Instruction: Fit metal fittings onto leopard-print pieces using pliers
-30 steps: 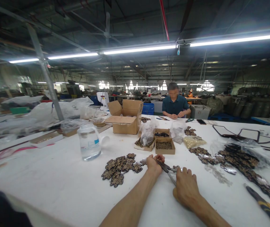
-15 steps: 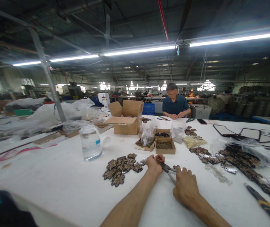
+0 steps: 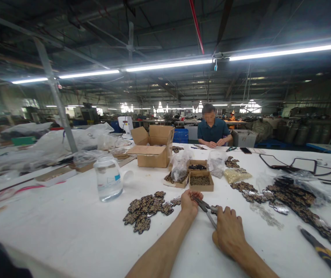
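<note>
Over the white worktop (image 3: 81, 231), the right hand (image 3: 230, 230) is gripping the handles of a pair of metal pliers (image 3: 204, 205), its fingers wrapping round them while the 2 handles are standing spread apart. The pliers are pointing towards 11 o'clock, their tips reaching the left hand (image 3: 190, 202). That hand's fingers are curling inward at the tips; whether they are pinching anything cannot be told, as the palm and the tool are hiding it.

Taking the pliers as the clock's centre, a pile of scalloped leopard-print patches (image 3: 142, 208) is lying at 9 o'clock, with a few patches trailing towards the left wrist. A longer heap of similar patches (image 3: 298, 202) is stretching across 3 o'clock, near some small clear pieces (image 3: 266, 215). A shallow cardboard tray (image 3: 201, 188) is holding brass-coloured studs at 12 o'clock. A clear pitcher (image 3: 107, 181) is standing between 9 and 10 o'clock, and an open carton (image 3: 153, 160) is sitting between 10 and 11. Yellow-and-black-handled pliers (image 3: 324, 253) are resting between 3 and 4 o'clock. Well beyond, at 12 o'clock, a co-worker (image 3: 213, 131) is sitting with both hands close together.
</note>
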### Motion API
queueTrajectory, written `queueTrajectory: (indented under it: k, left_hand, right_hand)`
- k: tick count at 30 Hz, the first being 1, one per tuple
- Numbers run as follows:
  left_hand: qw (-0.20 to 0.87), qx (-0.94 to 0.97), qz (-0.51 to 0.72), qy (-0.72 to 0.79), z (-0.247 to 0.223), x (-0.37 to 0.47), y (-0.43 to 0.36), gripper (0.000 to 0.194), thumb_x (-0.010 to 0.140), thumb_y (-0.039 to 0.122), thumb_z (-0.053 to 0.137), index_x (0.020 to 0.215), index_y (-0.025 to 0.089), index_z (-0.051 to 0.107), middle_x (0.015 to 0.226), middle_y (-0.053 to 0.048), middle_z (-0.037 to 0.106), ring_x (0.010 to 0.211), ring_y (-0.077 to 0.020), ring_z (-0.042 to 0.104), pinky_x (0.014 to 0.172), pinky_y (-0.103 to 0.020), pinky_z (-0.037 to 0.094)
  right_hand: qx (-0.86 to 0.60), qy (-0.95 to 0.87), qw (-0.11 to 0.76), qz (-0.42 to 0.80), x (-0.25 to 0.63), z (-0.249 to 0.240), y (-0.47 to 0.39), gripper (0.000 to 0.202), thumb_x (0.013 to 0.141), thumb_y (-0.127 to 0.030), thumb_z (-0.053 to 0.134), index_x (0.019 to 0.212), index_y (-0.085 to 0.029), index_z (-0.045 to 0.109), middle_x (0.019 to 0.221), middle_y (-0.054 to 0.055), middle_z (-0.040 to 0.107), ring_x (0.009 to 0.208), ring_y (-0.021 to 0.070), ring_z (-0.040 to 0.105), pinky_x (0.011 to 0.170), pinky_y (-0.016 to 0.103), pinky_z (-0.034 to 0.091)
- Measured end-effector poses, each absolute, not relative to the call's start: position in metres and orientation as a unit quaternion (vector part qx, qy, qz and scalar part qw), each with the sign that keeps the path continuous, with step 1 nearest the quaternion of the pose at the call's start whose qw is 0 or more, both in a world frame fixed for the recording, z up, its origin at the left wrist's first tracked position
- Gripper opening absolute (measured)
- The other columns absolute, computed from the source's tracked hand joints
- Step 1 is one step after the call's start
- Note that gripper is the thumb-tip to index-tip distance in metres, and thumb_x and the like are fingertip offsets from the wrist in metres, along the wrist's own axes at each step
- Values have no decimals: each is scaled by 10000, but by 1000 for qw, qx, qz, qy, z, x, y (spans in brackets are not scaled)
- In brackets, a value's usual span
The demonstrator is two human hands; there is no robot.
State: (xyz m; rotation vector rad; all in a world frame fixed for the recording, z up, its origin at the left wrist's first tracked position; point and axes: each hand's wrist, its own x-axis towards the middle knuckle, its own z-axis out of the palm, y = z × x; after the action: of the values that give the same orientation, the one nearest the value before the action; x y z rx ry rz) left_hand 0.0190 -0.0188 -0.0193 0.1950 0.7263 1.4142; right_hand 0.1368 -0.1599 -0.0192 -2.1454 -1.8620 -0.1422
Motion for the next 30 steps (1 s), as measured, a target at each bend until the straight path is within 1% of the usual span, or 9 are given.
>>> queueTrajectory:
  k: [3, 5, 9, 11, 13, 18, 22, 26, 30]
  left_hand:
    - [637, 220, 639, 370, -16, 15, -20, 70, 725, 146, 655, 671, 140, 611, 575, 7, 592, 524, -128, 567, 558, -234, 463]
    - [601, 292, 635, 387, -14, 9, -20, 79, 677, 124, 709, 653, 154, 639, 567, 28, 592, 528, -114, 547, 555, -210, 429]
    - [520, 426, 609, 420, -11, -2, -17, 153, 620, 84, 757, 552, 167, 649, 538, 9, 594, 523, -135, 524, 559, -217, 386]
    - [444, 516, 575, 454, -11, -5, -16, 161, 640, 85, 750, 539, 172, 660, 536, -10, 597, 535, -157, 537, 579, -232, 382]
    - [396, 562, 553, 471, -13, -6, -16, 165, 662, 82, 737, 544, 176, 670, 542, -22, 597, 555, -174, 547, 607, -245, 386]
    - [365, 578, 554, 475, -15, -6, -18, 188, 658, 66, 746, 535, 185, 668, 564, -32, 584, 619, -187, 548, 683, -255, 398]
    - [347, 579, 556, 485, -12, -6, -21, 214, 653, 46, 727, 516, 187, 641, 567, -33, 558, 660, -205, 568, 712, -262, 404]
    - [346, 580, 542, 499, -9, -2, -19, 235, 661, 45, 698, 499, 192, 613, 564, -32, 550, 705, -222, 584, 750, -280, 413]
    - [345, 604, 514, 502, -4, 3, -11, 162, 678, 106, 720, 561, 196, 653, 603, -36, 589, 732, -221, 577, 779, -284, 406]
  right_hand:
    - [-753, -635, 155, -77, 145, -14, -158, 494, 620, -144, 601, 1113, -143, 579, 1055, 174, 579, 999, 342, 533, 816, 429, 377]
    - [-758, -626, 156, -98, 151, -12, -156, 512, 621, -130, 606, 1131, -141, 573, 1057, 177, 577, 1002, 341, 525, 826, 429, 370]
    - [-754, -626, 153, -125, 159, -10, -153, 609, 601, -119, 631, 1206, -130, 557, 1089, 185, 570, 1043, 356, 496, 873, 446, 351]
    - [-748, -631, 151, -136, 161, -9, -153, 630, 604, -112, 634, 1228, -128, 553, 1097, 186, 567, 1055, 364, 486, 892, 459, 338]
    - [-744, -635, 152, -144, 163, -5, -155, 605, 616, -100, 632, 1216, -129, 559, 1095, 186, 563, 1060, 369, 482, 906, 467, 326]
    - [-726, -652, 152, -158, 163, 10, -164, 575, 641, -73, 602, 1213, -117, 562, 1079, 181, 557, 1047, 355, 477, 916, 455, 317]
    - [-725, -650, 152, -167, 163, 9, -163, 628, 635, -78, 611, 1257, -120, 535, 1101, 182, 550, 1064, 358, 456, 952, 470, 298]
    - [-733, -640, 145, -182, 164, 3, -158, 677, 617, -88, 627, 1286, -97, 517, 1113, 192, 537, 1047, 362, 450, 943, 477, 298]
    - [-736, -632, 158, -182, 172, 7, -150, 663, 626, -110, 633, 1277, -104, 508, 1130, 189, 530, 1070, 346, 439, 964, 464, 284]
